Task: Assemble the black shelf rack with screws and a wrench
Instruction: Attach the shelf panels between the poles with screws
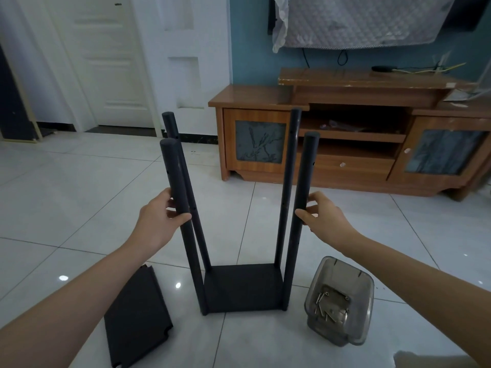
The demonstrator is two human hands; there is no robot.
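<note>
My left forearm comes in low at the left edge, closest to the lens. Just right of it a loose black shelf panel (135,320) lies flat on the white tile floor (79,195), notched corners showing, not attached to anything. My left hand (156,219) is up above it, wrapped round the front left post (178,181), with the thumb across the front and fingers curled behind.

The shelf rack stands upright on the floor in the middle. Its bottom shelf (243,288) is low down with four black posts rising from the corners. The back left post (172,126) sits right behind the one I hold, and the back right post (291,155) stands across from it. All four lean outward a bit toward the top in this wide view. Small holes show along the posts.

My right hand (322,212) pinches the front right post (305,181) at about the same height as the left, with the thumb on the front and the fingertips on the post's outer side. The grip is lighter than the left hand's.

Just right of the rack's base, a smoky clear plastic tub (364,314) sits on the floor with loose screws (329,306) in its bottom. It is near the rack but not touching it.

At the back is a white door (106,62) on the left. A brown wooden TV cabinet (345,166) stands against the blue wall on the right, with a covered screen (358,19) above it.
</note>
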